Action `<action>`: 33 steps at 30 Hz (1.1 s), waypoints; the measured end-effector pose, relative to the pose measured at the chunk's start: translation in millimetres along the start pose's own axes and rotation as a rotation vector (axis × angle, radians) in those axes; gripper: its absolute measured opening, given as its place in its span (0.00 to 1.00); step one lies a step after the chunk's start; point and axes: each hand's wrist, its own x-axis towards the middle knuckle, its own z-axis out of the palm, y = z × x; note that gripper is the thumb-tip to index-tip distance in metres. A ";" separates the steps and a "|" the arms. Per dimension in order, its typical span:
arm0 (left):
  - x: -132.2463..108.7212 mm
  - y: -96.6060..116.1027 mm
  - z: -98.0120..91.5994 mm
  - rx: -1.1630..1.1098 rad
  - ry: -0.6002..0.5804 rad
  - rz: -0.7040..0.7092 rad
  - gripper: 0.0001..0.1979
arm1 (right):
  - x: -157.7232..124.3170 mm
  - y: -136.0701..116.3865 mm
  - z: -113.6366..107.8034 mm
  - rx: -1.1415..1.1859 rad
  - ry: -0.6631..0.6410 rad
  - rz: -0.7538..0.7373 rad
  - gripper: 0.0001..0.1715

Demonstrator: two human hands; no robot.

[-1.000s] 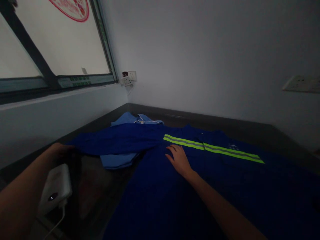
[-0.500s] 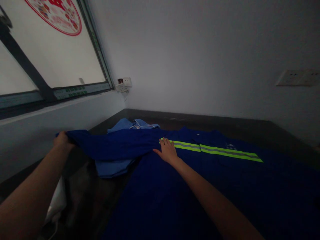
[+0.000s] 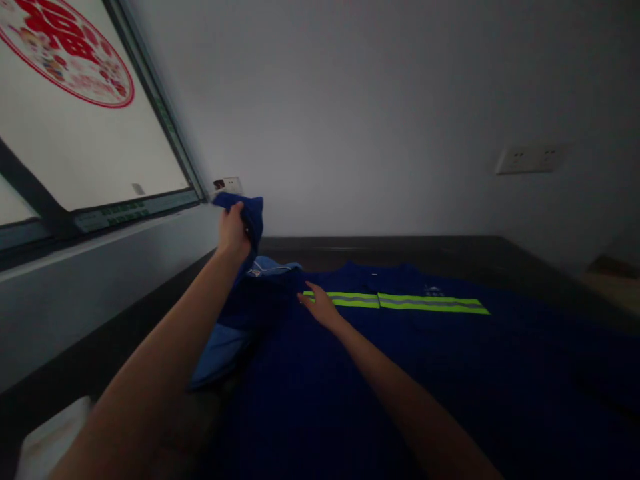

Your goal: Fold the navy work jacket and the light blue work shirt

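A dark blue work jacket with a yellow-and-grey reflective stripe across the chest lies spread on a dark table. My left hand is closed on the end of the jacket's left sleeve and holds it lifted above the table. My right hand lies flat with fingers stretched out on the jacket, at the left end of the stripe near the shoulder. A lighter blue garment lies under the sleeve at the left.
A window with a round red decal fills the upper left above a sill. Wall sockets sit in the corner, and another socket plate is on the back wall at right. A white device lies at the lower left.
My left hand has raised the sleeve end from the table's left side up and toward the middle. My right hand stayed pressed on the jacket near the stripe. The camera view tilted upward.
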 end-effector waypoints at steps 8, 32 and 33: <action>-141.1 -61.5 155.8 0.444 -0.434 -0.112 0.11 | -12.9 -7.0 -133.1 0.620 0.164 0.368 0.41; -77.4 -123.2 -31.4 1.181 -0.696 -0.065 0.17 | -88.0 46.9 -227.6 0.285 0.409 0.497 0.07; -73.8 -125.7 -33.6 1.154 -0.733 -0.052 0.16 | -93.8 48.3 -229.6 0.293 0.422 0.513 0.07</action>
